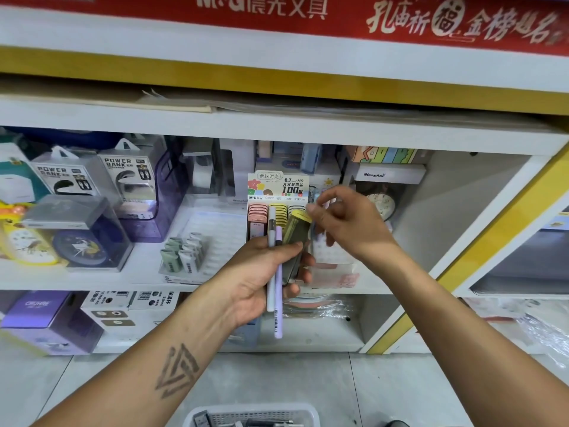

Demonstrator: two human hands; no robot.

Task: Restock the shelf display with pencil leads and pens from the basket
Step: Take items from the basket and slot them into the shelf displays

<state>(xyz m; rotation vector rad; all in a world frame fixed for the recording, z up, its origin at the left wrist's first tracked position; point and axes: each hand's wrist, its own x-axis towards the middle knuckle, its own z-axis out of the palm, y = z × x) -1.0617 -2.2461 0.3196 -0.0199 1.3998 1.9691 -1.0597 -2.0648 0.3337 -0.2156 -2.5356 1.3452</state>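
Observation:
My left hand (pixel 261 272) grips two pens (pixel 275 272), one white and one lilac, together with a dark pencil lead case with a yellow cap (pixel 296 238). My right hand (pixel 345 220) pinches the yellow cap of that case with thumb and forefinger. Just behind the hands stands the pencil lead display box (pixel 277 192), with pink, yellow and dark cases in rows under a card reading 0.7 HB. The white basket (pixel 252 416) sits on the floor at the bottom edge, with a few dark items inside.
The white shelf (pixel 92 282) carries power bank boxes (pixel 123 177), a clock in a clear box (pixel 80 241) and a tray of small green and white cases (pixel 184 251). More boxes stand on the lower shelf. A yellow-edged divider (pixel 462 257) bounds the bay on the right.

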